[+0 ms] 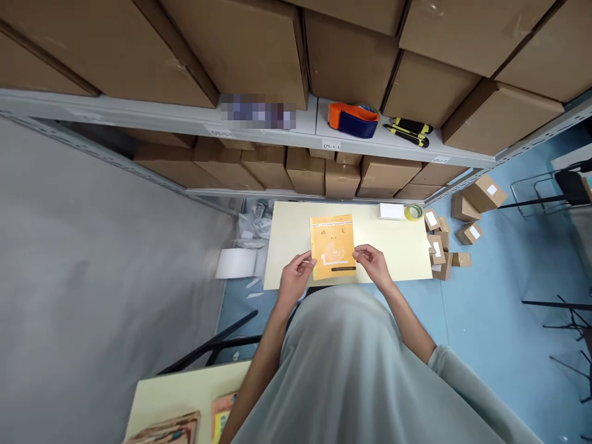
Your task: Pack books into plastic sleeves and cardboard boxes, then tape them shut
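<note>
A yellow-orange textbook (332, 246), its cover printed with Chinese characters and a pale ring design, is held upright in front of me over the cream table (393, 250). My left hand (296, 275) pinches the book's left edge near the lower corner. On the opposite edge, my right hand (371, 262) grips the book between thumb and fingers. The cover faces me and the book looks closed. I cannot tell whether it touches the table.
Metal shelves (277, 132) full of cardboard boxes rise ahead, holding a tape dispenser (354, 120) and utility knives (409, 131). A white box (391, 211) and tape roll (413, 213) lie at the table's back. Small cartons (437, 246) stand right; old books (171, 428) lie lower left.
</note>
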The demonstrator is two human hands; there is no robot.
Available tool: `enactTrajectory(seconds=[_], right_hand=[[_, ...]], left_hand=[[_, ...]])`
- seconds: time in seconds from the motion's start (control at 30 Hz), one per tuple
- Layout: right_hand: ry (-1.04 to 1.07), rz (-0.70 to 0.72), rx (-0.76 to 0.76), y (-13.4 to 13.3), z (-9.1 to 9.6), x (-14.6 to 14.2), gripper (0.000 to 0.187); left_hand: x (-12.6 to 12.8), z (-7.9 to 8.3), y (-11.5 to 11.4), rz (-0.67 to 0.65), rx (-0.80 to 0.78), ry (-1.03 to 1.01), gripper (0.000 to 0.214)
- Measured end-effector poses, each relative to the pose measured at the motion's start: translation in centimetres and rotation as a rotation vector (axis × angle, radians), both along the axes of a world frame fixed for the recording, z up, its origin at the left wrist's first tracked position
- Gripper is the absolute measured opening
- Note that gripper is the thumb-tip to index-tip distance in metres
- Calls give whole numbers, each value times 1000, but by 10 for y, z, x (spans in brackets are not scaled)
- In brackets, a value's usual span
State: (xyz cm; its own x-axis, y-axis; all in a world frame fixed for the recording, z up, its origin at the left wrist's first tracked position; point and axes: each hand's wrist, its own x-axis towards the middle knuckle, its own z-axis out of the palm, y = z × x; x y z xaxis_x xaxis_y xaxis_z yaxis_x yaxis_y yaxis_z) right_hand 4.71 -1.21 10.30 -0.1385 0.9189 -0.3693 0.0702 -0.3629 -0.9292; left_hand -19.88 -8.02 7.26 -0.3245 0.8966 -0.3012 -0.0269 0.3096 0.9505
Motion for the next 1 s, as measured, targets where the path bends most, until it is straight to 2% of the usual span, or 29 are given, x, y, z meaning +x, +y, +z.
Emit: enactTrajectory(seconds=[0.33, 0.47, 0.6, 0.77, 0.9, 1.0], right_hand=[[-25, -112, 14, -4, 1, -46, 38], [14, -144, -14, -7, 3, -57, 44], [40, -115, 10, -6, 6, -67, 44], [-31, -93, 61, 3, 5, -80, 38], [-113, -6, 117, 2, 5, -95, 31], [-210, 138, 230, -8, 6, -107, 30]], left_hand=[[-47, -1, 36, -150, -28, -2, 57], [-60, -5, 44, -212, -41, -21, 56], [-66, -9, 47, -275, -38, 4, 54], [-51, -4, 42, -149, 10, 98, 61], [-19, 9, 36, -202, 20, -148, 62], [4, 18, 36, -117, 24, -256, 63]])
